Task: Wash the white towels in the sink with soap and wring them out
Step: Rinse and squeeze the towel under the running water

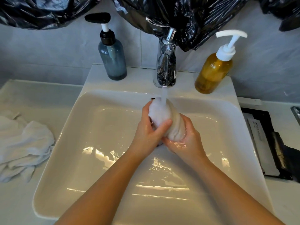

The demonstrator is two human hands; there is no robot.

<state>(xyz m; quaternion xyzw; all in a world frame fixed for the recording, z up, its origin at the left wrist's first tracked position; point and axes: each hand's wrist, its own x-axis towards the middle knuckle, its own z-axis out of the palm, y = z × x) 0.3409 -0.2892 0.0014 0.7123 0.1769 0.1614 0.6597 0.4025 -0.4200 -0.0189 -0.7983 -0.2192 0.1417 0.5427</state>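
Left hand (146, 130), right hand (186, 142) curled round soggy bunched towel (159, 113) — water stream (164, 95) hitting top.

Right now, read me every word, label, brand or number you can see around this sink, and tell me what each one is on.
Nothing here reads clearly.
White packet in the black tray: small dark print, too blurred to read.
Grey pump bottle: no label visible.
Amber pump bottle: no label visible.
Tap: no marking visible.
The white towel being held: no print visible.
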